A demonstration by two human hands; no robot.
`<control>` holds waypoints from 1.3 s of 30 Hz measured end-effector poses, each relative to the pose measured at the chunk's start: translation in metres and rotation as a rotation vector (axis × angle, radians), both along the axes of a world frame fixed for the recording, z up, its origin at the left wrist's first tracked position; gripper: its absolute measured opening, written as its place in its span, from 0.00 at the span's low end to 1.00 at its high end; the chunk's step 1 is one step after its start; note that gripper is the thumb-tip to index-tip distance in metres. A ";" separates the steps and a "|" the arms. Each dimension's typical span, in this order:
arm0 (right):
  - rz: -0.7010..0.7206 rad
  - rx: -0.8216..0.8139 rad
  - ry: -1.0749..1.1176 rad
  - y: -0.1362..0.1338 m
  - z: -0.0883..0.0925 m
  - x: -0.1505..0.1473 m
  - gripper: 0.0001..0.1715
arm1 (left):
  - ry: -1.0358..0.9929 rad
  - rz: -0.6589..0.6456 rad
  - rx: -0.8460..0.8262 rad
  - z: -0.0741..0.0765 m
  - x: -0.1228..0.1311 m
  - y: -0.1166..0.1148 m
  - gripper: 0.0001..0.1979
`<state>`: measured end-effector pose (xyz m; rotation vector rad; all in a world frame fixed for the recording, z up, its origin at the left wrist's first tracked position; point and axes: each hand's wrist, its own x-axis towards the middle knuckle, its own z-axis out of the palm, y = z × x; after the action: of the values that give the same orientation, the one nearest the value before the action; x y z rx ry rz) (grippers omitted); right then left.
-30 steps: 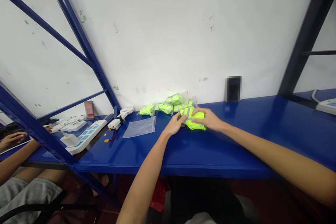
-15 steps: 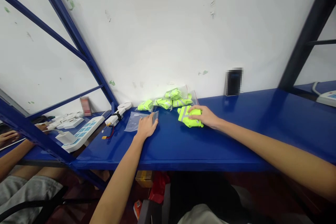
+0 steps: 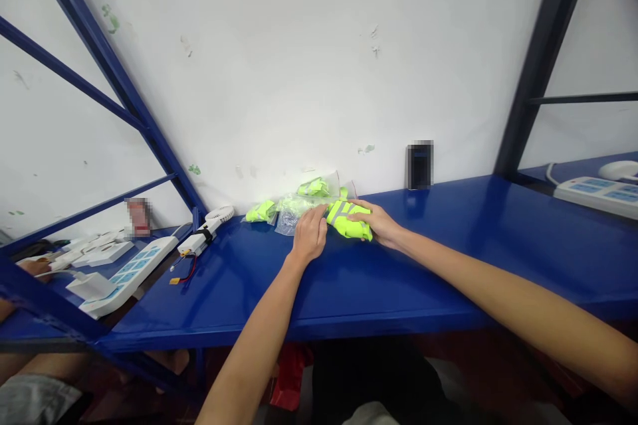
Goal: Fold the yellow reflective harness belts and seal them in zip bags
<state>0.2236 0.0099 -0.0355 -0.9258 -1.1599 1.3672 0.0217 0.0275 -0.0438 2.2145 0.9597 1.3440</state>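
My right hand (image 3: pixel 379 220) is closed on a folded fluorescent yellow reflective vest (image 3: pixel 349 222) with grey stripes, just above the blue table. Close against the vest's left end is my left hand (image 3: pixel 310 234), fingers together, gripping a clear plastic bag (image 3: pixel 286 220). The bag spreads out behind and left of that hand; its opening is hidden by the fingers. Behind both hands, a bagged yellow vest (image 3: pixel 313 187) leans near the wall. Another bagged vest (image 3: pixel 260 211) lies farther left. Other bagged vests are partly hidden by the hands and the clear bag.
A small white fan (image 3: pixel 219 214) and a white device with wires (image 3: pixel 193 242) lie at the table's left. Past the blue frame post are a power strip (image 3: pixel 132 279) and another person's hand (image 3: pixel 34 267). A black phone-like object (image 3: pixel 419 166) leans on the wall.
My left hand has moved right with the clear bag, up against the vest. My right hand has tilted the vest and brought it toward the bag. The camera view has shifted slightly.
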 end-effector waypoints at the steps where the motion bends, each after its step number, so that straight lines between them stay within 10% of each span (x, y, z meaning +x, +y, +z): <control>1: 0.000 -0.002 -0.005 0.000 0.000 -0.001 0.42 | -0.001 -0.004 0.013 -0.001 -0.001 -0.002 0.21; 10: 0.057 0.050 -0.049 -0.004 -0.005 -0.006 0.30 | 0.542 0.077 0.409 -0.006 0.014 -0.009 0.23; 23: 0.092 0.080 -0.290 -0.003 0.003 0.007 0.34 | 0.724 0.106 0.235 0.003 -0.009 -0.008 0.55; 39: -0.051 0.555 -0.775 0.004 -0.006 0.008 0.35 | 0.676 0.123 0.313 -0.006 0.009 -0.014 0.45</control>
<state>0.2312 0.0141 -0.0418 -1.0787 -1.9505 0.5581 0.0311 0.0136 -0.0495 2.9872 1.1765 0.8250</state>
